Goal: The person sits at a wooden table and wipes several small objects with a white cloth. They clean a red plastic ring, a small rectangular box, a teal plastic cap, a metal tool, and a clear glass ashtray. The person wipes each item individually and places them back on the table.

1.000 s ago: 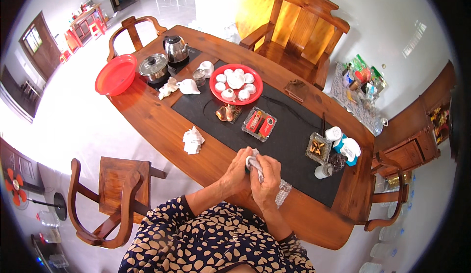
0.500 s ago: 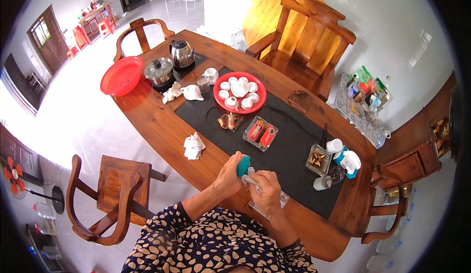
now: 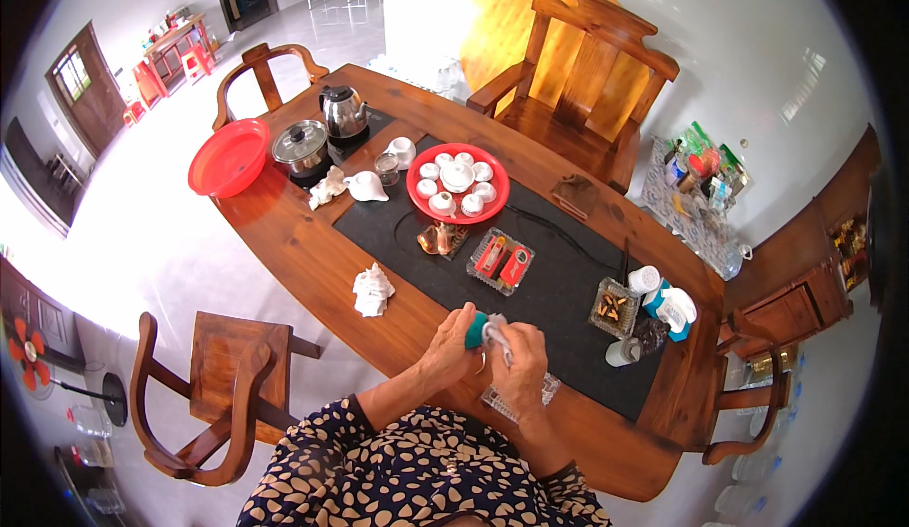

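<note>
The left hand [image 3: 447, 349] grips a teal object [image 3: 475, 331]; the right hand [image 3: 520, 364] clutches a crumpled greyish cloth [image 3: 496, 334].

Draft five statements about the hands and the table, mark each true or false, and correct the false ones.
1. The left hand holds a teal item. True.
2. The right hand is empty. False: it holds a light grey cloth.
3. Small white cups stand on a round red tray. True.
4. The cigarette butts lie on the red tray. False: they lie in a glass ashtray.
5. A crumpled white tissue lies on the wooden part of the tabletop. True.
</note>
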The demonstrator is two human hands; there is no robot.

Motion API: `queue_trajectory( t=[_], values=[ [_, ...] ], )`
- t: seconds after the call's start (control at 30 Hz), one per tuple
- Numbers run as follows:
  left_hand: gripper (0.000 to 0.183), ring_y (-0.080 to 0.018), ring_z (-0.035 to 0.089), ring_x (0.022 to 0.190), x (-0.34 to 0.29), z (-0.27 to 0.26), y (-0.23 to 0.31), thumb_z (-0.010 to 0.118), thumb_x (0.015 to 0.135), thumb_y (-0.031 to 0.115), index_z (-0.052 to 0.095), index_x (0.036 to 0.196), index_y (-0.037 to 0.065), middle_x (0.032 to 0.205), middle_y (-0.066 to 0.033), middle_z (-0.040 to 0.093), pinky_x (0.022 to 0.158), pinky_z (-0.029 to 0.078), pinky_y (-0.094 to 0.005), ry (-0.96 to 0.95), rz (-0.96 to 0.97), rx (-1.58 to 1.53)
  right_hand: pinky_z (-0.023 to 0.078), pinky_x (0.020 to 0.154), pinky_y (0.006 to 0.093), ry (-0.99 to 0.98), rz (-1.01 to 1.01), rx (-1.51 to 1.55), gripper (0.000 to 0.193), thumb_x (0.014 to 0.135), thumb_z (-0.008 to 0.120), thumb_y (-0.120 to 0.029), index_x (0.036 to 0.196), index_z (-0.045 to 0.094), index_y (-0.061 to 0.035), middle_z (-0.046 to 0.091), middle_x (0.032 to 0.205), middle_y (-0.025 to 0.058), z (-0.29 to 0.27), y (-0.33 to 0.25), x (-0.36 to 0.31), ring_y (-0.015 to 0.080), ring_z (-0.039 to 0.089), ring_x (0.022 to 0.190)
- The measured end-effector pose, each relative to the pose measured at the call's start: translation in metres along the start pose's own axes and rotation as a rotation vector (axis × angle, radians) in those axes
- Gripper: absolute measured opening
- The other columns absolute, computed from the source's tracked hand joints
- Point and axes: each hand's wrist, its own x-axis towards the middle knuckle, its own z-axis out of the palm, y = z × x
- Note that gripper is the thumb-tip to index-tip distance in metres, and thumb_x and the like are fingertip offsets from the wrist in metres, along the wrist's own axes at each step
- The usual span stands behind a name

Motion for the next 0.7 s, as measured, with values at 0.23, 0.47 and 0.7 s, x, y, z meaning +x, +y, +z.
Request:
queue_trajectory(
  t=[0.23, 0.47, 0.7],
  values=[
    [0.044, -0.0128, 0.051, 0.087, -0.020, 0.027, 0.066, 0.030, 0.102, 0.044, 0.054, 0.102, 0.007, 0.094, -0.0033, 0.055, 0.078, 0.044, -0.0304, -0.057, -0.167, 0.014, 0.048, 0.081, 0.0390, 0.024, -0.083, -0.025, 0.043, 0.071, 0.069, 0.000, 0.113, 0.061, -0.0023, 0.057, 0.107, 0.0108, 0.007, -0.015, 0.006, 0.0321, 0.053, 0.097],
    [0.036, -0.0094, 0.047, 0.078, -0.021, 0.014, 0.076, 0.041, 0.101, 0.037, 0.050, 0.094, 0.002, 0.083, -0.0022, 0.051, 0.070, 0.043, -0.0244, -0.026, -0.038, 0.348, 0.050, 0.070, 0.0303, -0.087, 0.341, 0.464, 0.025, 0.084, 0.059, -0.006, 0.107, 0.063, 0.0014, 0.063, 0.088, 0.0084, 0.008, -0.003, 0.009, 0.0176, 0.060, 0.075],
    [0.032, -0.0069, 0.041, 0.071, -0.016, 0.006, 0.075, 0.047, 0.099, 0.034, 0.047, 0.089, 0.004, 0.076, 0.0001, 0.045, 0.060, 0.039, -0.0233, 0.077, 0.194, 0.371, 0.039, 0.046, 0.0177, -0.133, 0.739, 1.051, 0.018, 0.091, 0.058, -0.010, 0.104, 0.063, 0.0014, 0.059, 0.073, -0.0007, 0.014, -0.028, 0.010, 0.0026, 0.049, 0.055]
  ],
)
